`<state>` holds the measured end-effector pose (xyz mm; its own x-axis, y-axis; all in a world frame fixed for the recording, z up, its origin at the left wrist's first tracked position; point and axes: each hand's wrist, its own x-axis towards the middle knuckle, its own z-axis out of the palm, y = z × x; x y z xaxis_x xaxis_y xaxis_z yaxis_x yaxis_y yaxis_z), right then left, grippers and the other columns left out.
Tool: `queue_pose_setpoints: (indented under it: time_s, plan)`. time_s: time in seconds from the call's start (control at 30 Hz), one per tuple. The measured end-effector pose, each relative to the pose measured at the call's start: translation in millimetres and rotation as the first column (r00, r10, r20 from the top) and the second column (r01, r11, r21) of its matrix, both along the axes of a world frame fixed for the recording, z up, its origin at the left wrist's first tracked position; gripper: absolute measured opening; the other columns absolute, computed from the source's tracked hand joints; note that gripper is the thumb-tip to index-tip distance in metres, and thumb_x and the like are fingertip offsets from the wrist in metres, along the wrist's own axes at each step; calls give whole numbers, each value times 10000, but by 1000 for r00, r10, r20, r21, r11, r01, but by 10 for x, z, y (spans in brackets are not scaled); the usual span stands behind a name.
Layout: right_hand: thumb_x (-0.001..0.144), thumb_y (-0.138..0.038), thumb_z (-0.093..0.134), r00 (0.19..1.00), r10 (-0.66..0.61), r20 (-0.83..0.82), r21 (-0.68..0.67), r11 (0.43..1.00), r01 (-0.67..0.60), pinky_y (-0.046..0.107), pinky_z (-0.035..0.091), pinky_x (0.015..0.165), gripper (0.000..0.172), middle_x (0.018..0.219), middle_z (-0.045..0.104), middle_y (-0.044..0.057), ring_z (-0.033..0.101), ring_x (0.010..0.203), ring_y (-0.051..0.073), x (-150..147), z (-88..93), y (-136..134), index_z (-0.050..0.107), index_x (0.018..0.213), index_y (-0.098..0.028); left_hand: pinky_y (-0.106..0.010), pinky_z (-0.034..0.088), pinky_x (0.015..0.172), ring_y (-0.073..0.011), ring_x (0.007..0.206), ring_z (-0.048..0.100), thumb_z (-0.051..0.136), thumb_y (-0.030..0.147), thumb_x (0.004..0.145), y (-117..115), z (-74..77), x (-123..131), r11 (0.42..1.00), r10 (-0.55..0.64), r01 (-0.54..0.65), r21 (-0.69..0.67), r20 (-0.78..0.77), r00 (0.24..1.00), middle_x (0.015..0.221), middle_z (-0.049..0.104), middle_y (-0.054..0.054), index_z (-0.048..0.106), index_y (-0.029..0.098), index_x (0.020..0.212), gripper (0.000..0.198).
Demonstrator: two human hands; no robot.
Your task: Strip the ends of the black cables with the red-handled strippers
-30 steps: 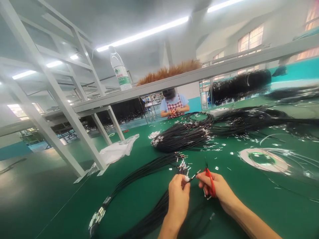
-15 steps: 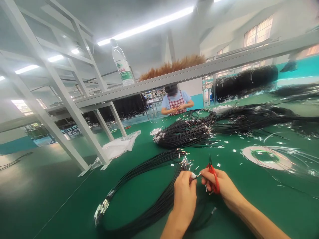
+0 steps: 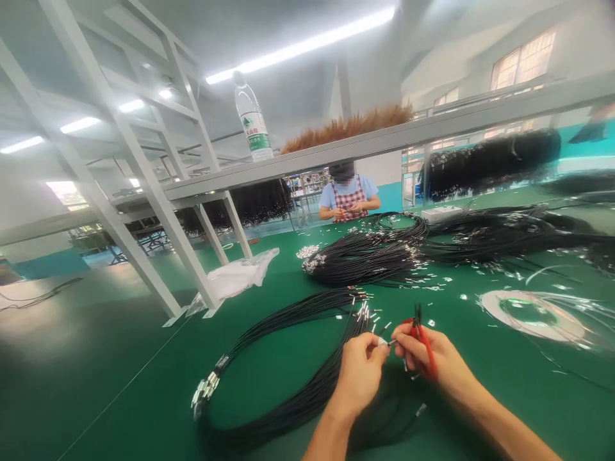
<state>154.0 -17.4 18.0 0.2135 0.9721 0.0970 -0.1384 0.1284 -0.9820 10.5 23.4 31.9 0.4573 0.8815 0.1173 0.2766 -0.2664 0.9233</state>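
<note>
Thumb and forefinger of my left hand [image 3: 361, 368] are pinched on the end of a thin black cable, beside the fanned ends of a black cable bundle [image 3: 307, 390]. My right hand [image 3: 439, 358] is closed around red-handled scissors [image 3: 431, 358], their dark blades pointing up and away. Its thumb and fingertips also pinch the small light tip between both hands. A few more cable ends poke out beneath the right fingers. The bundle curves in a loop on the green table [image 3: 288, 358], with silvery connectors [image 3: 206, 392] gathered at its left end.
A larger pile of black cables [image 3: 360, 259] lies beyond the hands, with scattered small silvery bits. A white reel [image 3: 500, 310] sits at right, a plastic bag [image 3: 245, 272] at left beside a metal frame [image 3: 148, 198]. A bottle [image 3: 254, 128] stands on the shelf; a co-worker [image 3: 350, 195] sits opposite.
The view has swung a little to the left, so everything appears shifted right. Both hands remain close together at the cable end, and my left fingers have curled slightly around it.
</note>
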Motion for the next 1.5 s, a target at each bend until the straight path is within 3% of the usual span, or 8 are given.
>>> queue_pose_setpoints:
  time_s: [0.27,0.43,0.8,1.0,1.27,1.5]
  plan:
    - [718,-539,668,999,-33,-38,-32,999,32,222,347,395,374,573,612,-11,472,409,98,-18,-65,47,616,766,-171,-219,329,562,-108,592,433,508,184,772,-29,67,7,994,84,-86,60,31,996,633,524,30,564,168,697,94]
    - [654,-543,716,999,-30,-22,-29,999,30,222,344,375,393,541,603,-14,467,405,105,-17,-33,37,619,746,-173,-226,310,550,-111,589,425,486,208,803,-31,41,2,996,57,-57,67,6,998,620,510,28,561,168,678,151]
    - [709,-566,652,996,-77,46,-21,997,78,214,353,357,391,568,603,-12,462,394,98,-8,-153,79,597,722,-179,-224,349,578,-114,601,453,525,187,752,-5,68,4,996,75,-78,37,59,995,637,545,23,584,165,704,79]
    - [727,-568,625,989,-87,117,0,996,87,233,373,391,385,574,600,-8,481,424,119,-24,-122,59,595,731,-184,-232,324,553,-113,582,437,523,218,759,-10,84,0,998,61,-61,9,50,997,620,529,21,585,157,698,106]
    - [761,-521,602,964,-115,241,65,993,102,243,345,458,323,604,540,-20,438,515,136,-49,-24,-53,603,763,-198,-245,271,531,-103,540,396,505,289,783,-10,156,-49,979,-1,14,-206,62,998,560,483,17,528,155,651,190]
    - [828,-478,504,903,-117,414,85,992,90,231,343,477,279,597,438,-49,391,530,132,-80,26,-89,564,757,-216,-232,177,470,-64,471,299,520,318,745,5,184,-80,925,-52,102,-365,145,988,558,452,32,503,155,676,179]
